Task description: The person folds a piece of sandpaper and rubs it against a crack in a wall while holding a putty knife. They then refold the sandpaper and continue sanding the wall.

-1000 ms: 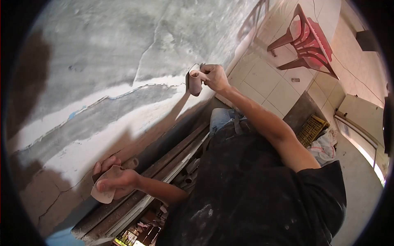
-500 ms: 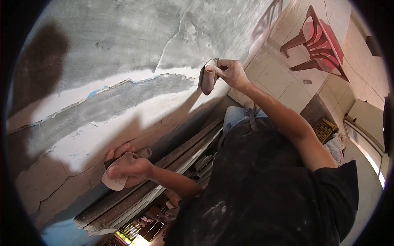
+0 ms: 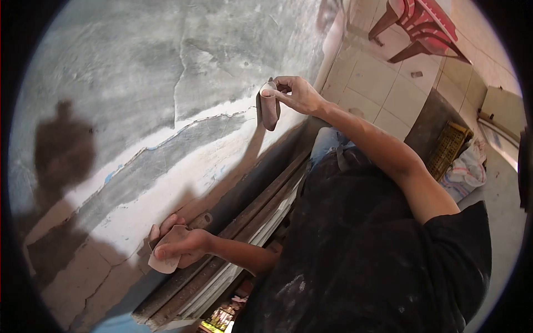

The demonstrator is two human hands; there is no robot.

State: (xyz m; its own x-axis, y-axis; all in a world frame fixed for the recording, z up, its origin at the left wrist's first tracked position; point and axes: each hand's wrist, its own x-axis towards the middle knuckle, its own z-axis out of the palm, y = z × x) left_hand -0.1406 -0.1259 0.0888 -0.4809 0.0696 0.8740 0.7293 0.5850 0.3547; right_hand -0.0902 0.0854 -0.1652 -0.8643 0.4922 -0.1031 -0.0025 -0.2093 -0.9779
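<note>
My right hand (image 3: pixel 300 95) pinches a curled piece of sandpaper (image 3: pixel 270 114) by its upper end. That piece hangs close to the patched wall (image 3: pixel 233 66); whether it touches the surface I cannot tell. Lower down on the left, my left hand (image 3: pixel 186 247) grips another sheet of sandpaper (image 3: pixel 164 262), its pale back turned towards me and a rolled end (image 3: pixel 203 220) sticking out behind the hand. A cracked ridge (image 3: pixel 150 147) runs across the wall between grey filler and a white band.
Long wooden boards (image 3: pixel 222 250) lie along the wall's foot beside my body. A red plastic chair (image 3: pixel 419 28) is on the tiled floor (image 3: pixel 369 91) at upper right. Near it are a yellow crate (image 3: pixel 448 145) and a white sack (image 3: pixel 465 171).
My view has shifted, so the chair sits higher and the crate shows more fully. Both hands keep their sandpaper, and the right one appears slightly further left in view.
</note>
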